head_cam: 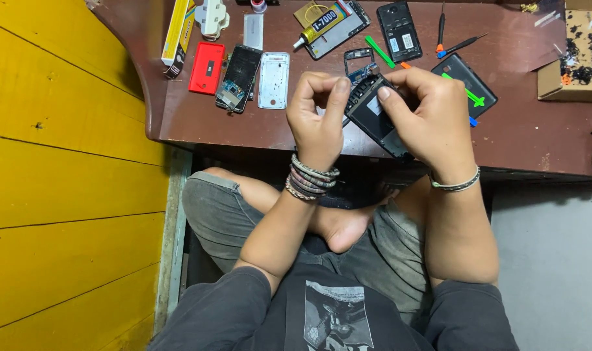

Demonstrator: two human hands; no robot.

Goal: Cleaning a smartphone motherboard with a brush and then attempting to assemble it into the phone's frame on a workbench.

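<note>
Both hands hold an opened black phone body (372,114) above the near edge of a dark red-brown table (530,133). My left hand (317,117) grips its left side, thumb and fingers curled at the top corner. My right hand (432,117) wraps the right side, with the index fingertip pressing on the phone's inner face. Several bracelets circle the left wrist and one the right.
On the table lie a red phone cover (207,67), a broken phone (239,78), a white frame (274,80), a glue tube (322,25), another black phone (398,30), a black back cover (465,81), green pry tools (380,51), screwdrivers (441,29) and a cardboard box (572,55). A yellow plank wall (55,162) is left.
</note>
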